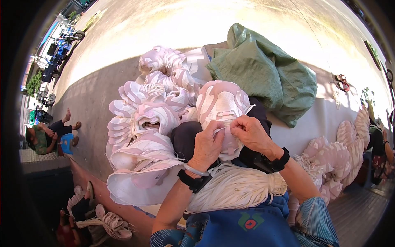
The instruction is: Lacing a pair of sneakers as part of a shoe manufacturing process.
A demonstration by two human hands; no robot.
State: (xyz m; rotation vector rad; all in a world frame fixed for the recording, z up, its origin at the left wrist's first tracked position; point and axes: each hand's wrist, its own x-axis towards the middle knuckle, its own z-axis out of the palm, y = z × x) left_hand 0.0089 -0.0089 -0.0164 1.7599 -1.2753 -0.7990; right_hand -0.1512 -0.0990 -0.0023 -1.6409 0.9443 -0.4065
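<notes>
A pink and white shoe upper (pixel 223 102) rests across my dark-trousered knees, its toe pointing away from me. At its lacing, my left hand (pixel 207 145) pinches a white shoelace (pixel 219 130) between thumb and finger. My right hand (pixel 252 132) is closed at the opposite side of the lacing, thumb and fingertips pressed together on the lace, which they mostly cover. A thick bundle of loose cream laces (pixel 238 187) lies over my lap, just below both hands and on the blue apron (pixel 247 226).
Many pink and white shoe uppers (pixel 154 117) are heaped to my left. Stacked uppers (pixel 329 160) stand at the right. A green sack (pixel 263 70) lies beyond my knees. Seated people (pixel 43 138) are at the far left, lower left and right edge; blue vehicles (pixel 59 49) are parked beyond.
</notes>
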